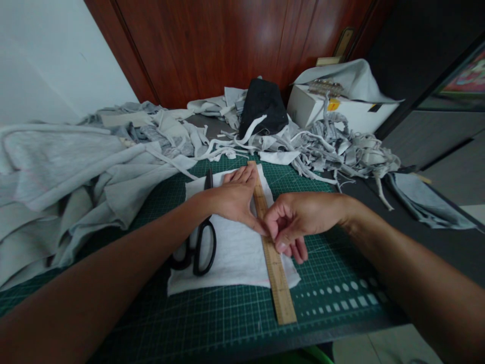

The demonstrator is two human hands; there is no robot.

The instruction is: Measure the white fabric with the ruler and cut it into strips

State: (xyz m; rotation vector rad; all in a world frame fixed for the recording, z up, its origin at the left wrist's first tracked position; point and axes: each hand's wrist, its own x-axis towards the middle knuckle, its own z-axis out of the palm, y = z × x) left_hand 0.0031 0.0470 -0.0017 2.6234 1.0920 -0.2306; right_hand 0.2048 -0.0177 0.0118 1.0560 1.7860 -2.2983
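Pressing flat, fingers spread, the left hand (238, 197) holds the ruler (279, 278) on the cloth (237, 253). Right hand (297, 222): curled at the ruler's right edge; grip unclear. Scissors (196, 258): left of ruler. Box (299, 103): beyond ruler, contents hidden, sheet (352, 78) atop.

1 wdn ruler (278, 278), 1 pr scissors (196, 255), 1 mat (322, 270).

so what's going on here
A person is bent over a piece of white cloth on a green cutting mat. The left hand is spread over the cloth, its thumb reaching the wooden ruler lying across it. The right hand is curled at the ruler's right edge; whether it grips anything is unclear. Black scissors lie on the cloth, partly hidden by the left forearm.
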